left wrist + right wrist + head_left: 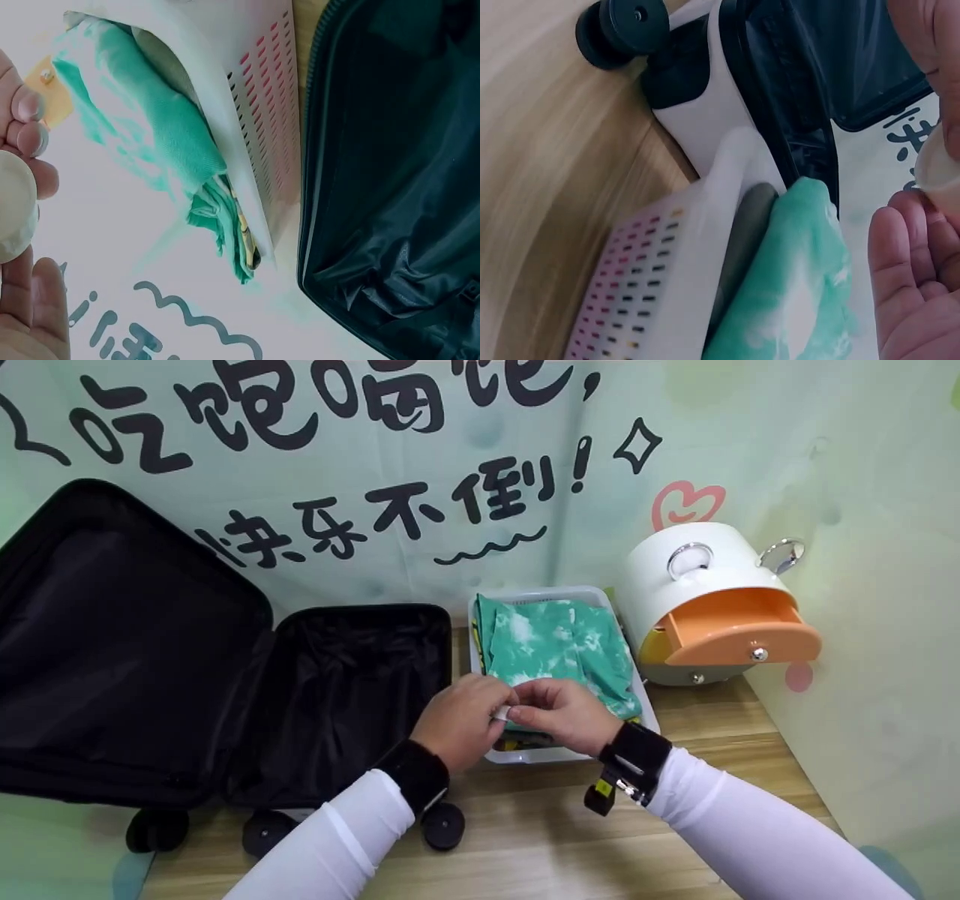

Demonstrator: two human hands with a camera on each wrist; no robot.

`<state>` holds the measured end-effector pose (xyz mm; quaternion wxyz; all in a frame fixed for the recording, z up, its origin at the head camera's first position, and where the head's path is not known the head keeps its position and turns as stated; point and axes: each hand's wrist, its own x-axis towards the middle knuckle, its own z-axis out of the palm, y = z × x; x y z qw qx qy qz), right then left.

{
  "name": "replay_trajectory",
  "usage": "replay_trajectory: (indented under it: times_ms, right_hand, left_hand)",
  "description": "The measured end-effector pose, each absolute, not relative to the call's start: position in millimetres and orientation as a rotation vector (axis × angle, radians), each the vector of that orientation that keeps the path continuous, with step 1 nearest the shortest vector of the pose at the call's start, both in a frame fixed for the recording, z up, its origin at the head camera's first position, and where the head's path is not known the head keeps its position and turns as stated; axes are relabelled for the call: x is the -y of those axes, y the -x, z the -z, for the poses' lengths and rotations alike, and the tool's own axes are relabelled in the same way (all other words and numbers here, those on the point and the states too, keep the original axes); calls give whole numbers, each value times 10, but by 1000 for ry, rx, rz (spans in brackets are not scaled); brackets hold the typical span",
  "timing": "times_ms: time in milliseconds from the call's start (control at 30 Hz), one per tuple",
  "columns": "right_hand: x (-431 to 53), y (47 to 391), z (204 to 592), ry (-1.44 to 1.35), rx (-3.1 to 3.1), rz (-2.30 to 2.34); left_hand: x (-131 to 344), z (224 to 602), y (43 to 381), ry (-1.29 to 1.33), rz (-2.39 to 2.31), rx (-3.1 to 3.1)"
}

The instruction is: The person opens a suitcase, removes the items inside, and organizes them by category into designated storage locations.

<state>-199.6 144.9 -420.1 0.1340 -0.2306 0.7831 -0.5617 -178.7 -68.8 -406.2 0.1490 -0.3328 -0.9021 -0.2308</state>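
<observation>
Above the front of a white basket (645,712), my two hands meet around a small white round object (501,712). My left hand (466,720) holds it from the left, and my right hand (566,712) pinches it from the right with curled fingers. In the left wrist view the white object (15,206) shows a smooth, disc-like face. Its rim (937,169) appears at the edge of the right wrist view; its exact kind cannot be told. Below the hands, a folded green-and-white tie-dye garment (555,637) lies in the basket, over other cloth.
An open black suitcase (337,697) stands left of the basket, its lid (127,645) leaning against the printed backdrop. At the right is a white rounded drawer box (690,555) with its orange drawer (742,641) pulled out. Wooden tabletop (525,825) lies in front.
</observation>
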Motion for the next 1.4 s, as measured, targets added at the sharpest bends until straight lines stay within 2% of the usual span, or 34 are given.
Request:
replay_trajectory:
  times_ms: [233,400,967,1167,1400]
  right_hand:
    - [-1437,1983,4180,644,-2288,1653]
    - [-1602,2048,4108,594,-2418,1619]
    - [-2964,2384,3494,161,-3087,1287]
    - [-3344,2450,3414,30,-3224,1108]
    - [-3630,2488,3424,-44,-3197,903]
  left_hand:
    - [740,4066,1770,979,653,2592]
    - [903,4037,1786,907,687,2685]
    - [1983,4301,1919,393,588,2954]
    - [2365,4398,1904,252,544,3066]
    - [2549,4462,1881,153,525,3131]
